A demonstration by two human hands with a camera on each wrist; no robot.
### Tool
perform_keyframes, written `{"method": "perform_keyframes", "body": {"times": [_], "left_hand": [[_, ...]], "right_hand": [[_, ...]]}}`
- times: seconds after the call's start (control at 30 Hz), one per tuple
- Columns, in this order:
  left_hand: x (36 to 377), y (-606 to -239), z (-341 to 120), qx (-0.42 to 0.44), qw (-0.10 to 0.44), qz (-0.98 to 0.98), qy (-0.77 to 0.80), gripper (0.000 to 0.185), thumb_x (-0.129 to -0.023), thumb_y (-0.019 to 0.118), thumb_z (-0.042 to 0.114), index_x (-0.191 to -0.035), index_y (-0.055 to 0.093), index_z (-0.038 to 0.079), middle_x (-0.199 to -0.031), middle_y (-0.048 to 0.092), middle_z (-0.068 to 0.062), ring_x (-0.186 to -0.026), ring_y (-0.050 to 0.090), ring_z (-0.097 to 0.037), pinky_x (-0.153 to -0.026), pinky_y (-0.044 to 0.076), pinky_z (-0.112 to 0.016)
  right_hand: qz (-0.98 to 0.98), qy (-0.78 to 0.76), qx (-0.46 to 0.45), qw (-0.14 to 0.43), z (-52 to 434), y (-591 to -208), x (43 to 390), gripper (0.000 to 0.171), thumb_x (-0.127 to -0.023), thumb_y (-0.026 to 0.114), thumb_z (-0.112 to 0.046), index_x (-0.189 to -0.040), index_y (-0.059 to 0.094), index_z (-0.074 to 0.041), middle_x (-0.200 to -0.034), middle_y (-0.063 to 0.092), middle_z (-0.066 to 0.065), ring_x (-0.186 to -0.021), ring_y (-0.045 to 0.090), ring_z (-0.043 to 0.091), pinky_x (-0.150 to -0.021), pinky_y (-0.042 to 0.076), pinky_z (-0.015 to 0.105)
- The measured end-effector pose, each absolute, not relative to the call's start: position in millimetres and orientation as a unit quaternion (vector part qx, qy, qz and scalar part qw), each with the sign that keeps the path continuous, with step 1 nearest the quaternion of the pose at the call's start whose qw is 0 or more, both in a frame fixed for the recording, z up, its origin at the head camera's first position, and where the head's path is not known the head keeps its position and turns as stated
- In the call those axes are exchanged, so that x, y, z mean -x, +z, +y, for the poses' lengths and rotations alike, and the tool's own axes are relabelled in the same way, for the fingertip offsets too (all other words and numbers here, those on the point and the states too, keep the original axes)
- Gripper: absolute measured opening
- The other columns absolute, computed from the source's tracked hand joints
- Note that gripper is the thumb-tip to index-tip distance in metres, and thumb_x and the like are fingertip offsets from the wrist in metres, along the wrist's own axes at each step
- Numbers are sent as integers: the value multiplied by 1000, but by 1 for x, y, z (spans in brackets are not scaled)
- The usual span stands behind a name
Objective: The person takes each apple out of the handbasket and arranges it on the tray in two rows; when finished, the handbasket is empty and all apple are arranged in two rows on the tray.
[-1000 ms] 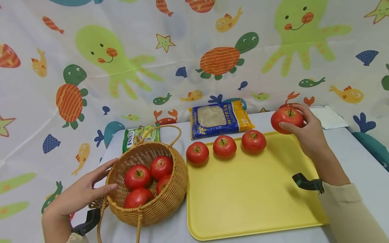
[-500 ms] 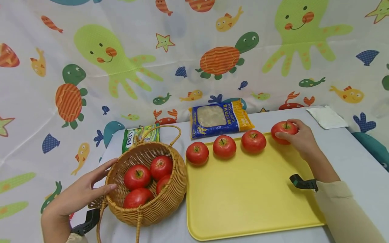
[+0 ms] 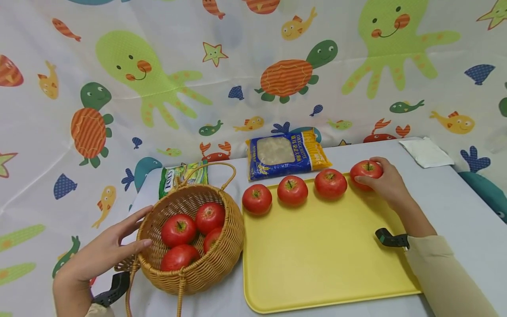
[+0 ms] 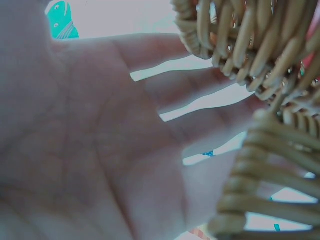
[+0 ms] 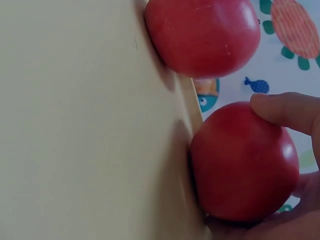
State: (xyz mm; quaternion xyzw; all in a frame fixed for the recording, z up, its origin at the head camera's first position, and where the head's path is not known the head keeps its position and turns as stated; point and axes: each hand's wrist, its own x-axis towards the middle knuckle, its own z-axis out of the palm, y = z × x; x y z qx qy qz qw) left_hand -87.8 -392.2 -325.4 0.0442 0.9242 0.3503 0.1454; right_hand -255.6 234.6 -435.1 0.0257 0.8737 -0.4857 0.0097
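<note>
My right hand holds a red apple between thumb and fingers at the back right corner of a yellow tray. In the right wrist view that apple sits against the tray's edge. To its left, three more apples stand along the tray's back edge, the nearest being one apple. My left hand rests against the left side of a round wicker basket, its thumb at the rim. The left wrist view shows the fingers straight, their tips hidden behind the wicker. Several apples lie in the basket.
A blue and yellow pasta bag lies behind the tray. Behind the basket is a green FOX'S packet. A white packet lies at the back right. The basket's handle arches up at its back. A patterned curtain hangs behind the table.
My right hand has lowered the apple from above the tray's back right corner to the tray's edge and shifted it slightly left, beside the row. The left hand and basket have barely moved.
</note>
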Motion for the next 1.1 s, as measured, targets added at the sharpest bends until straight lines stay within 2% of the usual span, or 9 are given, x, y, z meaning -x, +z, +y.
{"method": "perform_keyframes", "body": {"times": [0.2, 0.37, 0.87, 1.1], "left_hand": [[87, -325, -393, -45, 144, 923, 353, 80, -100, 65, 26, -164, 19, 11, -161, 24, -32, -141, 19, -65, -80, 57, -63], [87, -326, -394, -43, 148, 919, 362, 79, -101, 64, 26, -164, 18, 12, -162, 23, -32, -141, 18, -65, -79, 59, -59], [89, -325, -395, -52, 139, 924, 351, 79, -100, 65, 26, -164, 20, 11, -161, 25, -32, -140, 20, -65, -78, 59, -60], [88, -325, -393, -52, 138, 926, 348, 79, -100, 65, 26, -164, 20, 11, -161, 26, -32, -140, 21, -65, -79, 59, -60]], "right_hand": [[904, -426, -15, -6, 234, -433, 254, 85, -95, 72, -32, -152, 24, 10, -140, 32, 41, -126, 36, 56, -103, 40, 70], [921, -389, 13, -9, 232, -431, 256, 88, -92, 75, -25, -151, 22, 14, -139, 32, 43, -124, 37, 57, -102, 40, 71], [929, -368, 40, 10, 233, -427, 255, 90, -93, 74, -21, -153, 17, 14, -141, 29, 46, -124, 36, 59, -102, 38, 73], [932, -356, 48, 37, 238, -422, 252, 96, -93, 73, -25, -156, 10, 13, -144, 27, 46, -127, 34, 59, -103, 37, 73]]}}
